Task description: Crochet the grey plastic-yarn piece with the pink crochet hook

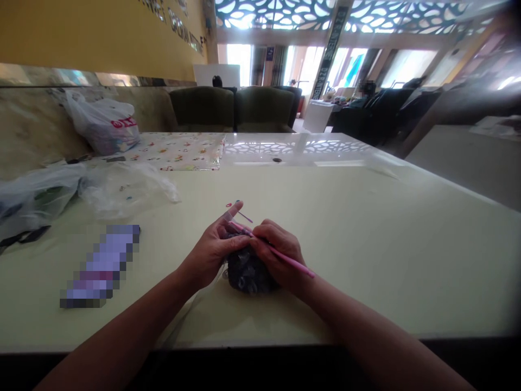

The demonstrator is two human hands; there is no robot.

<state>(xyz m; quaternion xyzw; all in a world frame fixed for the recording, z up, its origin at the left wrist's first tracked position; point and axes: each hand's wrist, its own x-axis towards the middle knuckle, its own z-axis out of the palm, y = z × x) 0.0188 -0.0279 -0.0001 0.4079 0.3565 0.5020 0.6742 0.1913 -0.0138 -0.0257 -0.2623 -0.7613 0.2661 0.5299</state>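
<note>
We see a dark grey yarn piece [247, 274] sitting on the near part of the pale table [366, 228], just in front of the near edge and tucked between the two hands. The left hand [211, 251] is closed on its left side, thumb pressed against the top of the piece and the index finger stretched forward and slightly up. The right hand [280, 251] lies over its right side, fingers shut around a pink crochet hook [300, 267], which slants from the wrist side up and left to where both thumbs meet at the top of the yarn. Just beyond the left fingertip we make out a few small pink and blue bits [229, 205] on the table, too small to tell apart. To the left, near the left forearm, lies a blurred purple object [101, 266]. Further left and back are crumpled clear plastic bags [122, 187], behind them a white bag with red print [103, 127] and a patterned sheet [179, 152] spread flat. Dark armchairs [201, 108] stand beyond the far edge.
</note>
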